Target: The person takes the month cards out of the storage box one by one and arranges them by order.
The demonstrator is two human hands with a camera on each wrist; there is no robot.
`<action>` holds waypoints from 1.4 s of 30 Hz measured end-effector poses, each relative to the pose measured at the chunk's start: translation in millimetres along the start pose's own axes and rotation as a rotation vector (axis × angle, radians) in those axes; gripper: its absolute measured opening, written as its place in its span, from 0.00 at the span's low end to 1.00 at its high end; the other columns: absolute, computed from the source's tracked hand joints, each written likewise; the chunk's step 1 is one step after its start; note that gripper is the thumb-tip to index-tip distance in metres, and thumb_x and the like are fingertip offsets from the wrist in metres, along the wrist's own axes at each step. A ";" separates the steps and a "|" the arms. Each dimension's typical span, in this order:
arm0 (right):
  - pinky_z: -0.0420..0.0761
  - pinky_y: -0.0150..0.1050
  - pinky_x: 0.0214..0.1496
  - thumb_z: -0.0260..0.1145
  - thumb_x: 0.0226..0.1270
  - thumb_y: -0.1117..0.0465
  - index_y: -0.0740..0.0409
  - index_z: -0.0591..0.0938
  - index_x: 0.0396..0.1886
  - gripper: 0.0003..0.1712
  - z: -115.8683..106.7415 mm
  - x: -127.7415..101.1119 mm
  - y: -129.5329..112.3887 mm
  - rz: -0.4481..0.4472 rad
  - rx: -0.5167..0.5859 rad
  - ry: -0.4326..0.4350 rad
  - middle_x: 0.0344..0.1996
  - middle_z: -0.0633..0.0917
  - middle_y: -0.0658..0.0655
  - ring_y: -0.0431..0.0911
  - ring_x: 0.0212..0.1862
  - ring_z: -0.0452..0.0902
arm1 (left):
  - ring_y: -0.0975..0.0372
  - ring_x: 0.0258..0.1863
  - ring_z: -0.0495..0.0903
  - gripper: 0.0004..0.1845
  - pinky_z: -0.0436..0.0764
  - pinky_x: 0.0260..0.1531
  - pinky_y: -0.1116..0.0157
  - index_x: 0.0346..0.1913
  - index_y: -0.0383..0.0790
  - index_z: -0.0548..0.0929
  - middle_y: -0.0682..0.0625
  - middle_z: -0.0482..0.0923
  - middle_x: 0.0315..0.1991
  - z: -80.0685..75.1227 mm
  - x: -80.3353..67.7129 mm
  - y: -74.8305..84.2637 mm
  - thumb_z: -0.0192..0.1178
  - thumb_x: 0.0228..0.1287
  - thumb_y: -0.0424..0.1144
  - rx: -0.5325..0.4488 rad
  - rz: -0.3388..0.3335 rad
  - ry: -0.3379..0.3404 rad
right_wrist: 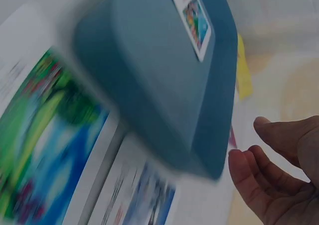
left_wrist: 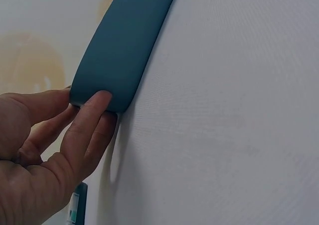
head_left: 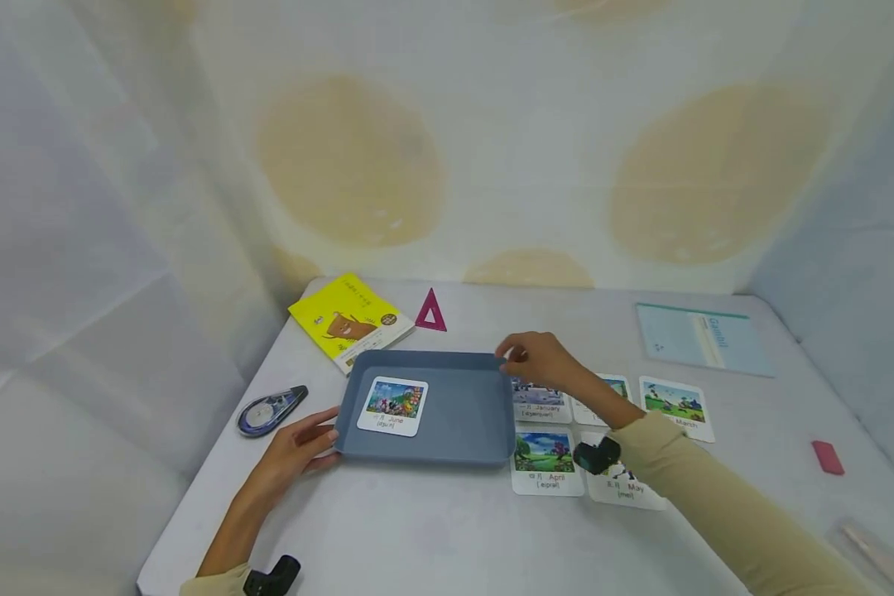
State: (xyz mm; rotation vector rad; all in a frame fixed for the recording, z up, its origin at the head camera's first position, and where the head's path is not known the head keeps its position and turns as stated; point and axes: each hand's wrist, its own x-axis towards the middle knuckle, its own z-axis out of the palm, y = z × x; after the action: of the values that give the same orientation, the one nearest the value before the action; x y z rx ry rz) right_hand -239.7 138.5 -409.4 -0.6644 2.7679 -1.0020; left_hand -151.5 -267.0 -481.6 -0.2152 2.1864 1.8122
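A blue-grey tray (head_left: 462,414) lies mid-table with a "June" picture card (head_left: 392,406) inside it. My left hand (head_left: 320,439) touches the tray's near left corner (left_wrist: 114,60) with straight fingers (left_wrist: 92,115), thumb by the rim. My right hand (head_left: 517,356) hovers at the tray's far right corner (right_wrist: 199,150), fingers loosely bent, holding nothing, a small gap from the tray. Right of the tray lie cards: January (head_left: 540,403), April (head_left: 545,461), March (head_left: 674,406), May (head_left: 629,490), and one mostly hidden by my right forearm.
A yellow book (head_left: 350,321) and a pink triangle (head_left: 430,311) lie behind the tray. A correction tape roller (head_left: 271,410) sits to the left, a pale blue notebook (head_left: 704,338) at the back right, a red eraser (head_left: 827,457) far right. Curtains enclose the table.
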 end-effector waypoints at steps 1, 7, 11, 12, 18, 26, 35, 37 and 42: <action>0.81 0.35 0.26 0.66 0.62 0.63 0.60 0.82 0.47 0.13 6.9 10.7 -7.2 -0.018 -0.006 -0.003 0.33 0.83 0.56 0.47 0.29 0.79 | 0.51 0.53 0.77 0.28 0.82 0.48 0.60 0.68 0.44 0.68 0.36 0.68 0.61 0.5 0.5 0.7 0.60 0.66 0.37 0.002 0.003 0.000; 0.83 0.32 0.32 0.69 0.59 0.63 0.58 0.83 0.46 0.14 55.1 62.3 -43.5 -0.008 0.001 -0.041 0.35 0.85 0.55 0.44 0.32 0.80 | 0.51 0.52 0.78 0.28 0.82 0.47 0.60 0.68 0.42 0.68 0.34 0.68 0.61 2.2 1.5 2.1 0.60 0.65 0.36 0.006 0.011 0.007; 0.83 0.32 0.33 0.69 0.59 0.63 0.60 0.83 0.48 0.16 83.6 83.8 -60.2 0.036 0.029 -0.108 0.35 0.84 0.56 0.46 0.33 0.79 | 0.52 0.51 0.79 0.28 0.82 0.47 0.60 0.68 0.43 0.68 0.34 0.69 0.61 2.2 1.2 1.4 0.60 0.65 0.36 0.005 0.013 0.008; 0.83 0.33 0.34 0.70 0.58 0.63 0.61 0.82 0.48 0.17 89.7 87.5 -63.6 0.046 0.026 -0.119 0.36 0.84 0.56 0.47 0.34 0.79 | 0.52 0.51 0.78 0.28 0.82 0.47 0.60 0.68 0.42 0.68 0.34 0.68 0.61 2.2 0.7 1.7 0.60 0.65 0.37 0.008 0.018 0.007; 0.82 0.40 0.49 0.72 0.55 0.63 0.65 0.80 0.51 0.23 117.7 98.2 -74.1 0.119 -0.050 -0.100 0.46 0.83 0.59 0.49 0.47 0.78 | 0.52 0.52 0.78 0.28 0.82 0.48 0.59 0.68 0.42 0.67 0.34 0.68 0.62 1.1 0.5 3.7 0.60 0.65 0.37 0.001 0.020 0.011; 0.85 0.38 0.39 0.69 0.56 0.66 0.63 0.83 0.45 0.15 125.7 99.3 -77.6 0.208 -0.147 -0.077 0.40 0.85 0.56 0.45 0.38 0.79 | 0.53 0.51 0.78 0.28 0.82 0.47 0.59 0.67 0.42 0.69 0.35 0.69 0.60 3.3 0.3 3.3 0.60 0.65 0.36 -0.008 0.009 0.033; 0.81 0.41 0.35 0.68 0.57 0.65 0.60 0.82 0.34 0.06 120.3 93.3 -79.1 0.256 -0.215 -0.060 0.28 0.81 0.53 0.48 0.36 0.74 | 0.52 0.52 0.77 0.27 0.82 0.47 0.58 0.67 0.43 0.69 0.36 0.70 0.60 4.6 0.1 2.0 0.60 0.65 0.35 -0.010 0.013 0.029; 0.81 0.41 0.34 0.69 0.57 0.64 0.60 0.82 0.34 0.06 118.9 91.4 -80.3 0.258 -0.205 -0.062 0.28 0.81 0.53 0.48 0.36 0.73 | 0.52 0.52 0.77 0.27 0.82 0.47 0.59 0.67 0.43 0.70 0.36 0.70 0.60 4.8 0.7 1.2 0.60 0.65 0.35 -0.013 0.007 0.032; 0.83 0.36 0.33 0.68 0.55 0.69 0.62 0.83 0.37 0.09 117.2 91.9 -80.8 0.207 -0.134 -0.054 0.32 0.83 0.55 0.46 0.34 0.76 | 0.52 0.52 0.78 0.27 0.83 0.46 0.59 0.67 0.44 0.70 0.36 0.70 0.60 4.7 1.6 -1.3 0.60 0.65 0.35 -0.008 0.005 0.033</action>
State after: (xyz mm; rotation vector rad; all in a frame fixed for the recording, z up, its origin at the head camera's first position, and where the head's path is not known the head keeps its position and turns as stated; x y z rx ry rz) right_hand -262.4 -25.4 -445.8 -0.4018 2.8033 -0.7521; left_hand -152.0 -262.6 -484.1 -0.2438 2.2041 1.8333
